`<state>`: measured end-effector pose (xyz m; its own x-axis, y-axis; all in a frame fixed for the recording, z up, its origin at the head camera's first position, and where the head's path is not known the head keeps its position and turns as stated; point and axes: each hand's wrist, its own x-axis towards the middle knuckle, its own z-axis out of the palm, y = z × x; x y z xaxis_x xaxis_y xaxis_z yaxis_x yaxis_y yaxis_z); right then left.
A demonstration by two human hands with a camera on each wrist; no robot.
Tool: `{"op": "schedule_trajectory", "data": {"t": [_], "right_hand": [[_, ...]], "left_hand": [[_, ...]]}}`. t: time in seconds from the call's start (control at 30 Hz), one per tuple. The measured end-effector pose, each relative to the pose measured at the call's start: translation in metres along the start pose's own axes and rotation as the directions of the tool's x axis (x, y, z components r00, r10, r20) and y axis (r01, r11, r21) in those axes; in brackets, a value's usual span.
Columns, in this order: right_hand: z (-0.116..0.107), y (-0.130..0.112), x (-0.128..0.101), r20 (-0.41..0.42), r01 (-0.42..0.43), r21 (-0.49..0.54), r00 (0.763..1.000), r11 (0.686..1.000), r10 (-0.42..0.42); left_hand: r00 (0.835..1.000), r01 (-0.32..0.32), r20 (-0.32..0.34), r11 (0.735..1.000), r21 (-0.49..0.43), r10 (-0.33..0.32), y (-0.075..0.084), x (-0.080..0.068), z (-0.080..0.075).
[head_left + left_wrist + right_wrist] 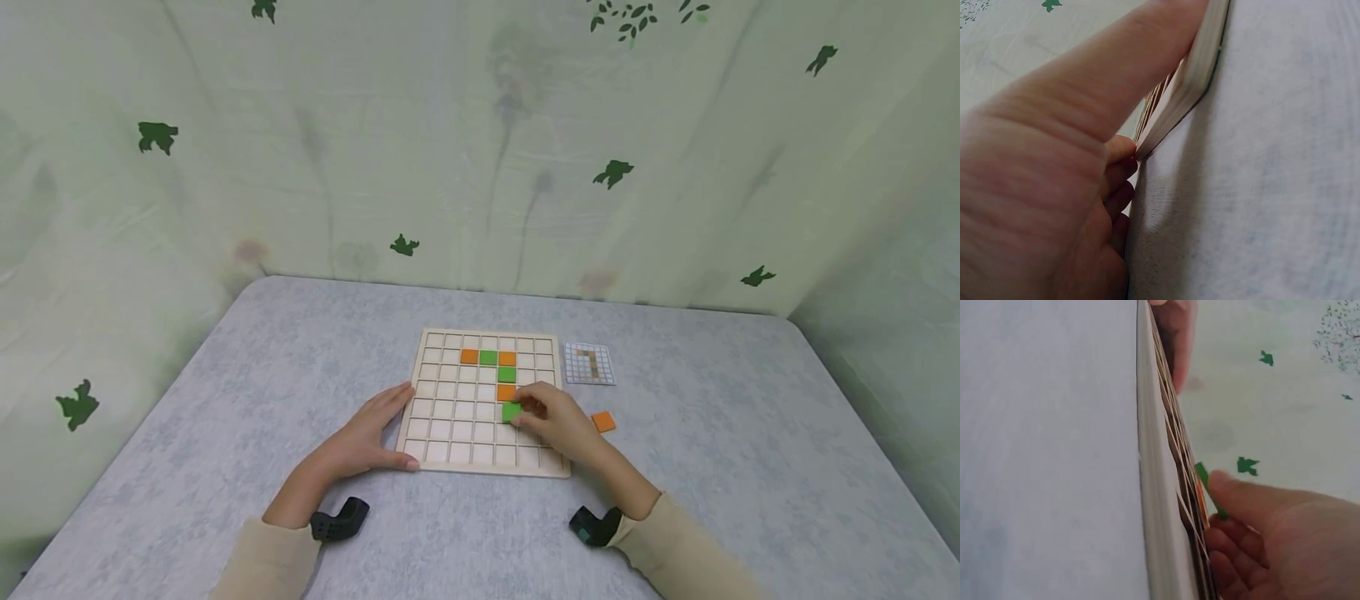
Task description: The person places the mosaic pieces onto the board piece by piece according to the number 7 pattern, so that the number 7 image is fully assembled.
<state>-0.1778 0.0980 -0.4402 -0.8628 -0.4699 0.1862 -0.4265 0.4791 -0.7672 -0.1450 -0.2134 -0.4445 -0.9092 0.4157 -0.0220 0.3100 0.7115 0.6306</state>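
Observation:
My right hand [561,419] pinches a green square tile [511,412] between thumb and fingers, over the wooden grid board [443,409]. In the right wrist view the green tile [1203,472] stands tilted just above the grid. Under the pinched tile's far edge sits an orange tile [506,392] in its cell. More tiles in turn fill cells behind it: a green tile [507,374], an orange tile [507,357], a green tile [488,357] and an orange tile [469,357]. My left hand [366,435] rests against the board's left edge, its thumb at the near-left corner.
One loose orange tile [603,422] lies on the grey table [465,533] right of the board, beside my right wrist. Behind it lies a small printed grid card [589,364]. A pale curtain [450,167] with dark green bird shapes hangs behind the table.

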Motion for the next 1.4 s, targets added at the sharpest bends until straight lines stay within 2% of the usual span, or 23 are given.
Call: {"op": "schedule_trajectory", "data": {"t": [0.17,0.37,0.5,0.7,0.87,1.07,1.27,1.4], "right_hand": [[0.007,0.0,0.005,-0.003,-0.002,-0.03,1.0,1.0,0.002],[0.004,-0.003,0.005,0.044,-0.012,-0.053,0.999,0.999,0.014],[-0.007,-0.007,0.001,0.039,-0.026,-0.033,0.999,0.999,0.027],[-0.037,-0.01,-0.013,-0.015,0.003,-0.044,1.0,0.999,-0.004],[-0.06,0.0,-0.033,-0.045,-0.017,-0.075,0.999,0.997,0.014],[-0.08,0.023,-0.055,-0.006,-0.075,-0.083,0.997,0.994,0.075],[-0.086,0.038,-0.064,0.061,-0.125,-0.079,0.99,0.989,0.129],[-0.084,0.041,-0.065,0.068,-0.164,-0.112,0.983,0.98,0.172]], "left_hand": [[1.0,0.001,-0.003,1.0,-0.002,-0.001,-0.001,-0.001,-0.001],[1.0,-0.002,-0.001,1.0,-0.006,0.002,-0.001,0.0,0.0],[1.0,-0.006,0.0,1.0,-0.007,0.006,0.0,0.0,0.001],[1.0,0.004,-0.003,1.0,-0.004,-0.004,0.002,0.0,0.001],[1.0,0.009,-0.002,1.0,-0.007,-0.009,0.003,-0.001,0.0],[1.0,0.007,0.0,1.0,-0.004,-0.007,0.002,0.0,0.0],[1.0,0.006,0.0,1.0,-0.01,-0.006,0.002,0.0,0.0],[1.0,0.007,0.0,1.0,-0.006,-0.007,0.002,0.0,0.0]]}}
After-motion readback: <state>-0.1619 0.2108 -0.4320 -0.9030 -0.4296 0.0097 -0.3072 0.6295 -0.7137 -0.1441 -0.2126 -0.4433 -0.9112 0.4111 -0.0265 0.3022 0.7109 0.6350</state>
